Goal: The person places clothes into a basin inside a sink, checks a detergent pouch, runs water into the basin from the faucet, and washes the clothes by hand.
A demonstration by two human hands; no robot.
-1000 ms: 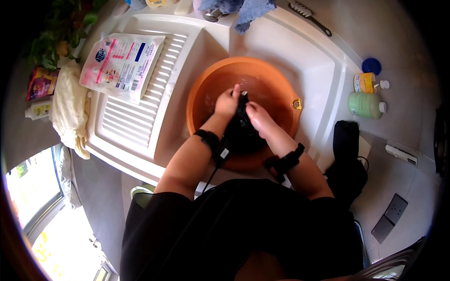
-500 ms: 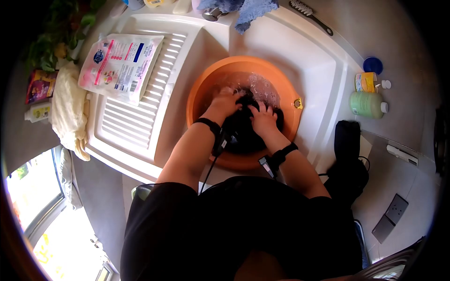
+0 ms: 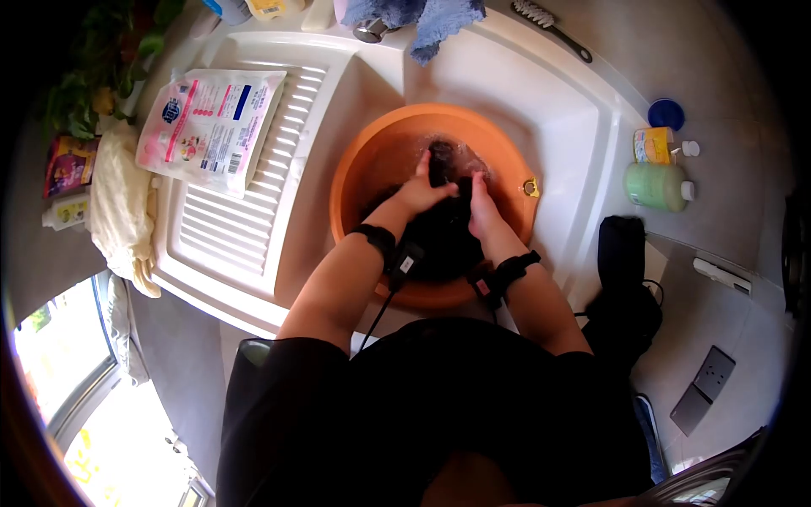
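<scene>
An orange basin (image 3: 351,160) stands in the white sink, holding water and a soaked black cloth (image 3: 439,241). My left hand (image 3: 418,193) is over the cloth at the basin's left middle, its thumb stretched away from the fingers. Opposite it, my right hand (image 3: 481,209) is turned edge-on, with straight fingers against the cloth's right side. Part of the dark cloth lies between the two hands. Any folds under my palms are hidden. Black bands with small devices circle both wrists.
A ribbed drainboard (image 3: 224,228) on the left carries a white-and-pink packet (image 3: 211,127). A cream cloth (image 3: 127,203) hangs beside it. Blue cloths (image 3: 439,25) and a brush (image 3: 553,29) lie along the back. A green bottle (image 3: 656,186) and a yellow-labelled bottle (image 3: 655,145) are at the right.
Both hands have turned from palm-down on the cloth to more upright, with fingers pointing toward the far rim. Black cloth now shows farther back in the water. The view has shifted slightly.
</scene>
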